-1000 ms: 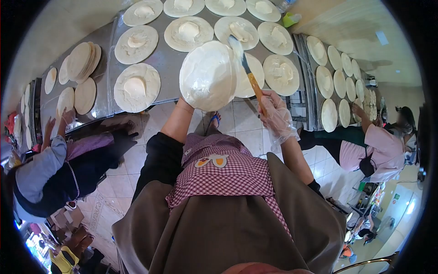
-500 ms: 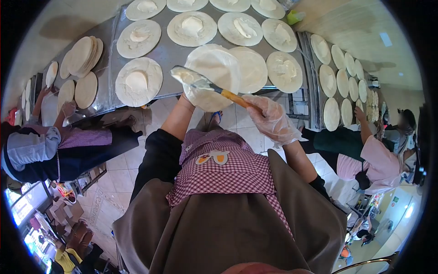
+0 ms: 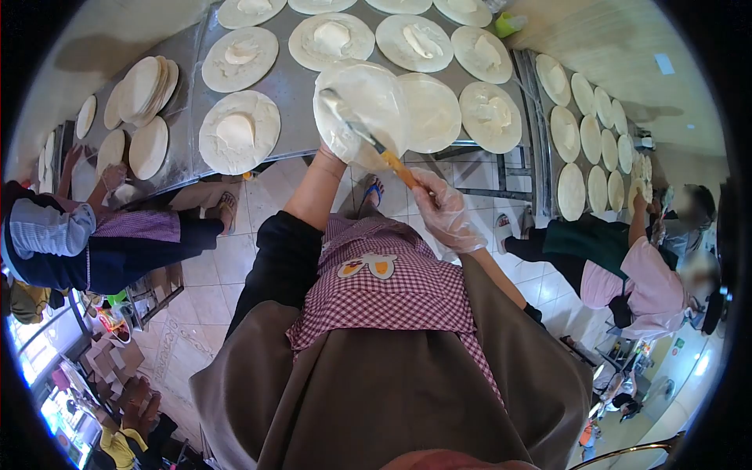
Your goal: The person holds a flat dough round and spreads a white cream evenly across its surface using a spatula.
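My right hand [image 3: 445, 210], in a clear plastic glove, is closed round the wooden handle of a spatula [image 3: 397, 168]. The metal blade, slightly blurred, lies over a pale round flatbread [image 3: 381, 98] whose surface looks glossy with a white spread. Beneath that flatbread my left hand [image 3: 330, 159] holds it up at the table's front edge; its fingers are hidden. Another flatbread [image 3: 432, 117] lies just to the right, partly covered by the held one. Nearby flatbreads [image 3: 237, 131] carry dollops of white cream.
The metal table [image 3: 298, 117] bears rows of flatbreads. At left stands a stack of plain flatbreads [image 3: 141, 90], with a co-worker [image 3: 55, 235] beside it. To the right, people in pink [image 3: 638, 274] work at a second table of flatbreads [image 3: 570, 192]. A green container [image 3: 509, 23] sits at the back.
The spatula has swung from lying across the flatbread's left edge to a steeper slant over its surface. My right hand has shifted left. Less white spread shows heaped on the blade.
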Available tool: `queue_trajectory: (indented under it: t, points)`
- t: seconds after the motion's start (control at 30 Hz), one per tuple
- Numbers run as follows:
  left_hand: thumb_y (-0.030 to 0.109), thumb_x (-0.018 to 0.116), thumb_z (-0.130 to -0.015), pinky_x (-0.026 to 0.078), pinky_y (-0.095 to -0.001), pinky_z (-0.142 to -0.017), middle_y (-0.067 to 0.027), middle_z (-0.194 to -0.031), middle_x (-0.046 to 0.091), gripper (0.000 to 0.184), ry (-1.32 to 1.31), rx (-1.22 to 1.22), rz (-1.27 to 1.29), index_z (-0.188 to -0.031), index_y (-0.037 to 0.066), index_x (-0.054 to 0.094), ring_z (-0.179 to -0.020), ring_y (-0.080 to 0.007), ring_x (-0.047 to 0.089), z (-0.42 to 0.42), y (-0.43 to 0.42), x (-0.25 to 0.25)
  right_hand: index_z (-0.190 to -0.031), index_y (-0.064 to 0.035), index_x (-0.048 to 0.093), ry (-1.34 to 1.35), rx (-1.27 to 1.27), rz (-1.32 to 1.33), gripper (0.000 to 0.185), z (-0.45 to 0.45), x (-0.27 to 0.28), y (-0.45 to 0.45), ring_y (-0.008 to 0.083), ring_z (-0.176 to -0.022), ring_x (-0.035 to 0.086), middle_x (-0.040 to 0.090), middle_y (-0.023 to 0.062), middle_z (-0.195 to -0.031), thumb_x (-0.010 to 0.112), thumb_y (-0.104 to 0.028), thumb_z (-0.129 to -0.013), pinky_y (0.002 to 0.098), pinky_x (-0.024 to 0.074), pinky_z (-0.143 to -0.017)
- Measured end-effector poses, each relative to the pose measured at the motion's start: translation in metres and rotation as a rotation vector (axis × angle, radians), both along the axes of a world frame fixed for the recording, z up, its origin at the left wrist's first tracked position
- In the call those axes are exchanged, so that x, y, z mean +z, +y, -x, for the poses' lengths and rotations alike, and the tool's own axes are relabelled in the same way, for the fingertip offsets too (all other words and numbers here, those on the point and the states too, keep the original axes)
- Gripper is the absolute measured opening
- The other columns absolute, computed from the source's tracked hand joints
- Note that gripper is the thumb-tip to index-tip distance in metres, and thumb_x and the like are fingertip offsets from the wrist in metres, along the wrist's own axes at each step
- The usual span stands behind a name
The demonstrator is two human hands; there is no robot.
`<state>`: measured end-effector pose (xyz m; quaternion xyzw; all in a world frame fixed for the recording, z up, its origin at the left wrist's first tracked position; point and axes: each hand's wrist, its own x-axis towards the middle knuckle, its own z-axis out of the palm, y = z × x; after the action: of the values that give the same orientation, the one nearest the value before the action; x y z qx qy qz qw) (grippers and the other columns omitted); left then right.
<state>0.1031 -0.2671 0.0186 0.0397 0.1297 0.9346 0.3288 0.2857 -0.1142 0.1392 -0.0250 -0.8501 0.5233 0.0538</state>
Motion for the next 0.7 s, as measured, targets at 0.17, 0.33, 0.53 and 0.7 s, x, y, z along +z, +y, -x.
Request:
queue_trajectory:
  t: [0.17, 0.33, 0.53, 0.7]
  points:
    - [0.030, 0.043, -0.098, 0.049, -0.0415, -0.097, -0.0122, -0.131, 0.052, 0.047, 0.002, -0.032, -0.025, -0.139, 0.008, 0.037, -0.116, -0.0262, 0.055, 0.001, 0.000, 0.003, -0.115, -0.0038, 0.060, -0.043, 0.061, -0.053, 0.024, 0.008, 0.019, 0.020, 0.0145, -0.081, 0.062, 0.066, 0.0090, -0.094, 0.056, -0.007, -0.091, 0.0271, 0.0492, -0.073]
    - [0.030, 0.043, -0.098, 0.049, -0.0414, -0.097, -0.0126, -0.131, 0.052, 0.047, 0.001, -0.089, -0.050, -0.139, 0.008, 0.037, -0.116, -0.0266, 0.055, 0.000, -0.001, 0.011, -0.115, -0.0081, 0.060, -0.269, -0.003, -0.024, 0.023, 0.044, 0.058, 0.054, 0.0077, -0.072, 0.053, 0.061, 0.0006, -0.083, 0.057, -0.014, -0.093, 0.0237, 0.0459, -0.065]
    - [0.031, 0.043, -0.098, 0.049, -0.0414, -0.097, -0.0131, -0.131, 0.052, 0.048, -0.027, -0.146, -0.125, -0.140, 0.007, 0.037, -0.116, -0.0270, 0.055, -0.003, 0.000, 0.022, -0.114, -0.0092, 0.060, -0.275, 0.104, -0.073, 0.023, 0.062, 0.076, 0.085, 0.0063, -0.070, 0.051, 0.057, -0.0005, -0.078, 0.056, -0.018, -0.094, 0.0233, 0.0442, -0.063]
    - [0.033, 0.040, -0.099, 0.049, -0.0427, -0.096, -0.0135, -0.132, 0.051, 0.047, 0.011, -0.168, -0.279, -0.139, 0.008, 0.038, -0.117, -0.0281, 0.054, 0.009, 0.007, -0.007, -0.116, -0.0060, 0.060, -0.103, 0.191, -0.272, 0.024, 0.045, 0.047, 0.062, 0.0097, -0.074, 0.056, 0.061, 0.0009, -0.088, 0.057, -0.010, -0.092, 0.0227, 0.0462, -0.067]
